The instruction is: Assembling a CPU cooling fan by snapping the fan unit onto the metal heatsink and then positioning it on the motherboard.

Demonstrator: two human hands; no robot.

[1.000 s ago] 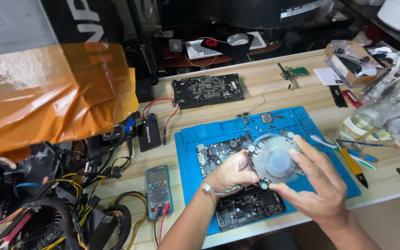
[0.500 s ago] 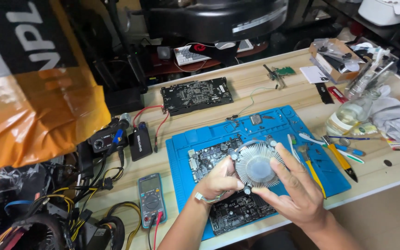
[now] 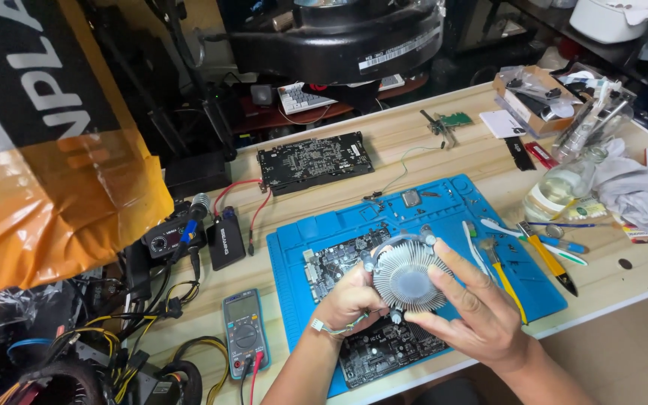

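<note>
- Head view: both hands hold a round finned heatsink [image 3: 406, 276] just above a dark circuit board [image 3: 373, 315] on the blue mat [image 3: 444, 210].
- The left hand [image 3: 350, 296] pinches its left rim, fingers curled under; the right hand [image 3: 481, 315] clamps the right rim, fingers spread across the fins.
- A slip looks possible: dropped, the heatsink could strike the board below.
- Its trailing wire [image 3: 339, 326], under the left hand, might snag.
- Just right of the grip lie a yellow-handled tool [image 3: 508, 274] and a toothbrush [image 3: 474, 244].
</note>
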